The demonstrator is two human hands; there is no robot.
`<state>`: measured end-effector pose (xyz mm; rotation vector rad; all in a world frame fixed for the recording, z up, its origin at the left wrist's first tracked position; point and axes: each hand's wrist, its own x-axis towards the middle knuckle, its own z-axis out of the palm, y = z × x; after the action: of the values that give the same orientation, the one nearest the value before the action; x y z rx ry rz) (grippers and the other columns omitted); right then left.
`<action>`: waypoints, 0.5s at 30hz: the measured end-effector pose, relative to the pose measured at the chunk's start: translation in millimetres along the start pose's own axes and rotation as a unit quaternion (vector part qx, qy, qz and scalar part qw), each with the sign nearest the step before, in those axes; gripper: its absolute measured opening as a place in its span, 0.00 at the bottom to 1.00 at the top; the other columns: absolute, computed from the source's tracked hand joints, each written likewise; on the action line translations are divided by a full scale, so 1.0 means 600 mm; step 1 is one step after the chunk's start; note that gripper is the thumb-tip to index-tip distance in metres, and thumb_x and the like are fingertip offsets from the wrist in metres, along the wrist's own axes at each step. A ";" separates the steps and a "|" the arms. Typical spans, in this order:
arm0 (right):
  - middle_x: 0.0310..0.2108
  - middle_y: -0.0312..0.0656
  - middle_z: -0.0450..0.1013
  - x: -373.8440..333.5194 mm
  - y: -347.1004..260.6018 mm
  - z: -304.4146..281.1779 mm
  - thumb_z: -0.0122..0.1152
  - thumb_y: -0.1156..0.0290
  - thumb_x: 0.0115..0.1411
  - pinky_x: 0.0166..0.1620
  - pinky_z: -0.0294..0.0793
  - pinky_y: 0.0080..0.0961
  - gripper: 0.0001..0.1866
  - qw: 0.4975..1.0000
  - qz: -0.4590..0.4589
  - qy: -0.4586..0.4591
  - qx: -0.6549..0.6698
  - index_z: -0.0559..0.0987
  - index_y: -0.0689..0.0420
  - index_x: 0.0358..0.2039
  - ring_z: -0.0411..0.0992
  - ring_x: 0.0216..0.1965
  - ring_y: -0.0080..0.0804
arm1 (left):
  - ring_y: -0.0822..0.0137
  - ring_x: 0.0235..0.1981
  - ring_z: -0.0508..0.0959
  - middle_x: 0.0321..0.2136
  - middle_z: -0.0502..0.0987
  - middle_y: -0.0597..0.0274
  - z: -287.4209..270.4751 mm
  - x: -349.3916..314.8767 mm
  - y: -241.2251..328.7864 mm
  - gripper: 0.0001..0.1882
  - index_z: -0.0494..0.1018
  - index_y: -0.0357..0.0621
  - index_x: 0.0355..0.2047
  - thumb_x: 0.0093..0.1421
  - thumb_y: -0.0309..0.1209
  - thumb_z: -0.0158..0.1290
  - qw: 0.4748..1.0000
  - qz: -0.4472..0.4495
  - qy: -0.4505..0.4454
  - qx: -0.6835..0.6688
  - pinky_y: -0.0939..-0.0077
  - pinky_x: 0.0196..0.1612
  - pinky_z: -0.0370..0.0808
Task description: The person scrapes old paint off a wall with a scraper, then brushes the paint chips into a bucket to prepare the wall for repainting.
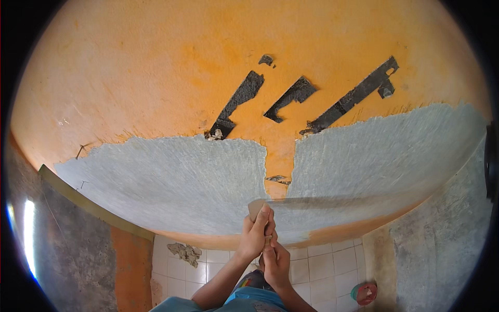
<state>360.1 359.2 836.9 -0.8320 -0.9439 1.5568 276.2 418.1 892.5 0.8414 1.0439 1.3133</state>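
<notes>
A putty knife (255, 209) with a flat grey-brown blade points up at the wall. My left hand (253, 236) is closed around it just below the blade, thumb stretched along it. Right below, my right hand (276, 264) is closed at the lower end of the handle, which the fingers mostly hide. Ahead is an orange wall (156, 62) with broad grey coated areas on the left (176, 177) and right (374, 156). Between them runs a narrow orange strip (279, 158), its lower end just above the blade.
Black ragged patches (353, 99) mark the upper wall. White floor tiles (319, 268) lie below, with a crumpled grey-beige rag-like thing (185, 253) at left and a red and green round container (364, 294) at right. Grey side walls (73, 249) stand close by.
</notes>
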 end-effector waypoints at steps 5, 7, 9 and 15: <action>0.16 0.31 0.63 0.000 0.002 0.002 0.47 0.62 0.67 0.17 0.55 0.14 0.15 1.000 0.012 0.010 0.003 0.70 0.61 0.30 0.59 0.14 0.13 | 0.71 0.08 0.66 0.13 0.60 0.67 0.000 0.002 0.004 0.19 0.62 0.43 0.26 0.68 0.43 0.40 1.000 0.010 -0.012 -0.007 0.79 0.12 0.62; 0.16 0.31 0.63 0.000 0.003 0.001 0.47 0.62 0.67 0.17 0.56 0.14 0.15 1.000 0.006 0.005 0.003 0.71 0.62 0.30 0.59 0.14 0.14 | 0.74 0.09 0.64 0.12 0.59 0.69 0.002 -0.001 0.004 0.20 0.62 0.43 0.26 0.69 0.44 0.39 0.997 -0.070 0.036 0.019 0.80 0.13 0.62; 0.16 0.31 0.63 0.002 0.004 -0.001 0.47 0.62 0.67 0.17 0.56 0.14 0.15 1.000 0.009 0.012 0.000 0.71 0.62 0.31 0.59 0.14 0.14 | 0.74 0.09 0.64 0.12 0.59 0.69 0.003 0.001 0.004 0.20 0.62 0.43 0.26 0.69 0.44 0.39 1.000 -0.007 0.002 0.004 0.80 0.12 0.62; 0.18 0.32 0.65 0.002 0.005 -0.001 0.47 0.64 0.67 0.17 0.56 0.14 0.14 0.997 0.074 0.020 -0.001 0.72 0.63 0.32 0.59 0.14 0.14 | 0.74 0.09 0.64 0.12 0.60 0.69 0.000 -0.002 0.002 0.20 0.62 0.43 0.25 0.69 0.44 0.40 1.000 -0.013 -0.004 0.000 0.80 0.13 0.62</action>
<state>359.1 359.9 834.1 -0.9504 -0.8705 1.6597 275.9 417.2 893.5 0.8307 1.0450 1.2867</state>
